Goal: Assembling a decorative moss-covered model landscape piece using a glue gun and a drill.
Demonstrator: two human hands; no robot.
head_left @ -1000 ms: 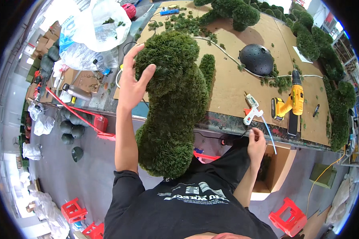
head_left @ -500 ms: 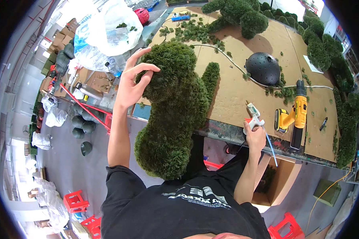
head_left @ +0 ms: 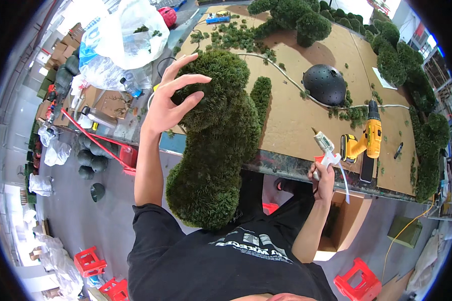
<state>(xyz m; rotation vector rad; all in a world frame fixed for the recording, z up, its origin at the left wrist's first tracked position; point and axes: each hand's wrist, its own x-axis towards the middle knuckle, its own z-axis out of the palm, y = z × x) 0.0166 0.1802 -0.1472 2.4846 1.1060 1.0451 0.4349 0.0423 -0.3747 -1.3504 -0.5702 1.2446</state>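
A large dark green mossy form (head_left: 221,135), shaped like a peanut, leans from my chest up onto the brown board table (head_left: 296,120). My left hand (head_left: 170,103) is raised beside its upper lobe with fingers spread, fingertips near the moss, holding nothing. My right hand (head_left: 325,175) grips a white glue gun (head_left: 326,149) at the table's near edge, nozzle pointing up and away from me.
A yellow cordless drill (head_left: 365,141) lies right of the glue gun. A black dome (head_left: 325,84), a white cable and scattered moss bits sit on the board, with green moss mounds (head_left: 296,17) along its far and right edges. Plastic bags (head_left: 120,40) and red stools (head_left: 354,281) surround.
My left hand has lifted off the upper lobe of the mossy form and now hovers beside it with fingers spread. The right hand with the glue gun stays at the table edge.
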